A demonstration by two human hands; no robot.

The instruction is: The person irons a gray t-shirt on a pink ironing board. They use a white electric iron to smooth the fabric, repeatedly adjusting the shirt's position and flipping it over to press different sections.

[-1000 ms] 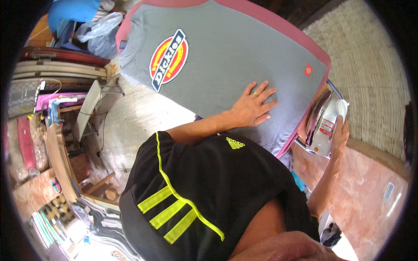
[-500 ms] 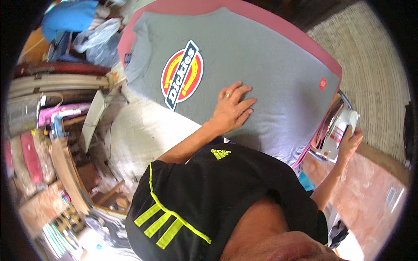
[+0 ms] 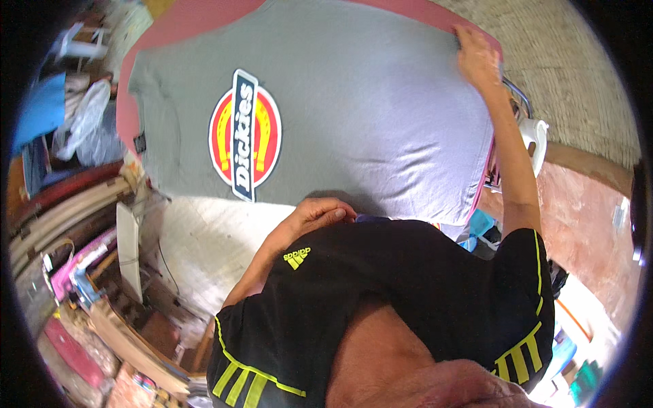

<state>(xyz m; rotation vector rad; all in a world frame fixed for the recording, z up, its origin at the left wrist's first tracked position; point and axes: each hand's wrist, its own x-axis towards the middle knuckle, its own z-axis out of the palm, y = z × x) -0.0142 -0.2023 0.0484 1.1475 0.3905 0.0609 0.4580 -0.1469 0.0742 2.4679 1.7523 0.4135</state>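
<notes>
Where the right hand (image 3: 479, 62) lies over the far right corner of the grey T-shirt (image 3: 360, 115), its fingers stretch away from the wrist, blurred, while those of the left hand (image 3: 314, 216) bend inward at the shirt's near edge with the thumb alongside; I cannot fairly tell whether either one pinches any cloth. Fine creases cross the fabric between the two hands, toward the right end. That one shirt lies spread on an ironing board (image 3: 187, 30), whose mauve cover shows past it on the far side and at the left end. Its long axis runs left to right across the view; the tops of its printed letters face left, where one small dark label (image 3: 140, 143) sits at the edge. A single round emblem (image 3: 270, 132) in red and yellow, crossed by one dark bar, is set nearer that left end. Beyond the right forearm, and partly hidden by it, is one white iron (image 3: 539, 146). The person wears a black top (image 3: 408, 272) with three yellow-green stripes on each sleeve. Farther out, at the left, a translucent plastic bag (image 3: 88, 122) rests beside a blue cloth (image 3: 41, 112), its contents too unclear to name.
</notes>
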